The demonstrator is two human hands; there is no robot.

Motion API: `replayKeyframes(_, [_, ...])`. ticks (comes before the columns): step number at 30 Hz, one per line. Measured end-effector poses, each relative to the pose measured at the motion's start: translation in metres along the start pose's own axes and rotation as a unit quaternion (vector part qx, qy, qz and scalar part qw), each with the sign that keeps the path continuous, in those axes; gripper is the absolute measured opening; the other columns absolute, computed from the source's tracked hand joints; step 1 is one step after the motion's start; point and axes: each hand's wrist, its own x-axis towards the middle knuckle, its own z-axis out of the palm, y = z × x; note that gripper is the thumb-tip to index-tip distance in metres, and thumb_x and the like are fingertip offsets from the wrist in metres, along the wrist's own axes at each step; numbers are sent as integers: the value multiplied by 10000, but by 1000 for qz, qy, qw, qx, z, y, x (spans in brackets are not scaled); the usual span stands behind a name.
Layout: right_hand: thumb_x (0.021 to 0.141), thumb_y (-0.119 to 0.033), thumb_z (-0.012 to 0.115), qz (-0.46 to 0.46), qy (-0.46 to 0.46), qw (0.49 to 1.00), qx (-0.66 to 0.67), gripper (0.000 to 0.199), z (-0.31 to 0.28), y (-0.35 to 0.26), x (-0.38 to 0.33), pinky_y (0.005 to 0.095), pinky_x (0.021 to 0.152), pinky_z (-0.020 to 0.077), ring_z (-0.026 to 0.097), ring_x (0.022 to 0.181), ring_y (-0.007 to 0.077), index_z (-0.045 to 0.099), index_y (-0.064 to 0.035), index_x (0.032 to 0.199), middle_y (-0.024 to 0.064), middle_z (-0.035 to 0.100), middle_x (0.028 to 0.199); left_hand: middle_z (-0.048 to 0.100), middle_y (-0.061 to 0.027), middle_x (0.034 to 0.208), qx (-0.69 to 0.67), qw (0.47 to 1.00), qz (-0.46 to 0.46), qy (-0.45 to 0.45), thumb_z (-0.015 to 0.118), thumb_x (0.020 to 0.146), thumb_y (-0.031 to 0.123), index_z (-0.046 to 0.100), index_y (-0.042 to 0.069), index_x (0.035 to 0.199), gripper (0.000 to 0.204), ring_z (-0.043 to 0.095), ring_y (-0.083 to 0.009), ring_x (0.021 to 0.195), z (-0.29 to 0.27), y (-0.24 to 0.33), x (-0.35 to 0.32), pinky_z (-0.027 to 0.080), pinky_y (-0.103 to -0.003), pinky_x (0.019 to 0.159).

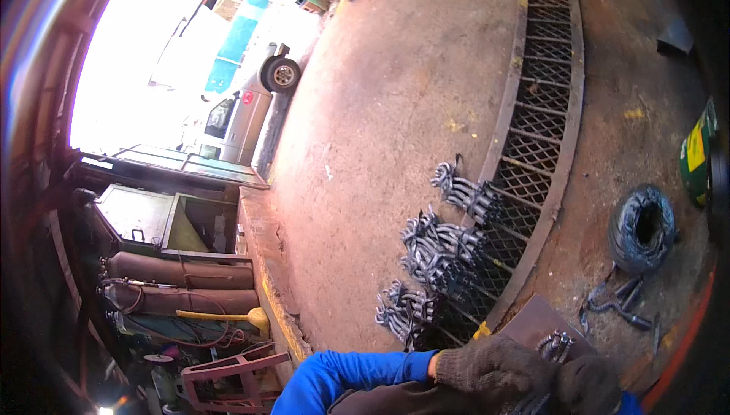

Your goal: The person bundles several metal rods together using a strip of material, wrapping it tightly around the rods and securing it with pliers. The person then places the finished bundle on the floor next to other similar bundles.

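The person's left hand point(494, 368), in a dark knitted glove, reached in from a blue sleeve point(357, 375) at the lower edge, with the gloved right hand point(589, 384) just beside it. A small bundle of bent grey metal rods point(557, 345) showed right by the hands, in front of a flat brown sheet point(538, 319). The left fingers looked curled, but one could not tell whether either hand's fingers were pinching a rod or merely resting near it; the gloves and dim light hid the contact. Ahead, three heaps of similar bent rods point(441, 251) lay on the concrete floor point(372, 141), along the near edge of a long mesh drain grate point(541, 103) and partly over it. To the right stood a coil wrapped in dark plastic point(625, 244), with a few loose rods point(620, 305) near it and a green-and-yellow container point(696, 158) beyond. On the left, two gas cylinders point(182, 270) lay past a raised kerb point(277, 301).
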Motion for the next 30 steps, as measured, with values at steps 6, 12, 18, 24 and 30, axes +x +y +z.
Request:
replayKeyframes(6, [985, -267, 492, -113, -20, 972, -204, 366, 1, -31, 6, 415, 874, 405, 543, 1001, 302, 509, -40, 1271, 179, 537, 1132, 535, -177, 1335, 57, 998, -11, 7, 471, 1013, 259, 539, 41, 1318, 382, 511, -266, 1231, 13, -67, 4, 379, -392, 1062])
replayKeyframes(12, [960, -194, 515, -291, 49, 833, -468, 248, 7, -27, 0, 418, 680, 441, 533, 841, 289, 578, -64, 1162, 136, 560, 945, 639, -170, 1088, 92, 993, 54, 42, 435, 1031, 257, 613, 7, 1110, 316, 588, -255, 1023, 24, -19, 38, 458, -395, 905])
replayKeyframes(18, [949, -181, 517, -195, 39, 927, -317, 179, 4, -45, 5, 406, 636, 466, 537, 733, 320, 598, -64, 1057, 131, 564, 824, 667, -178, 985, 110, 993, 5, 36, 437, 1029, 239, 637, -18, 1036, 326, 613, -267, 943, 20, 9, 44, 477, -395, 848])
replayKeyframes(24, [957, -252, 509, -111, 59, 973, -194, 212, -7, -44, 21, 384, 632, 468, 545, 723, 284, 583, -59, 1004, 122, 572, 818, 660, -183, 944, -17, 997, -71, 8, 452, 1027, 252, 647, -9, 1039, 326, 608, -283, 906, 13, 5, 48, 478, -407, 840])
replayKeyframes(30, [965, -324, 502, -88, 92, 987, -94, 278, -6, -45, 34, 362, 627, 470, 553, 713, 248, 568, -54, 950, 113, 580, 812, 657, -175, 910, 8, 998, 3, 55, 468, 1022, 238, 658, -14, 1021, 316, 615, -269, 879, 27, -14, 51, 485, -379, 791])
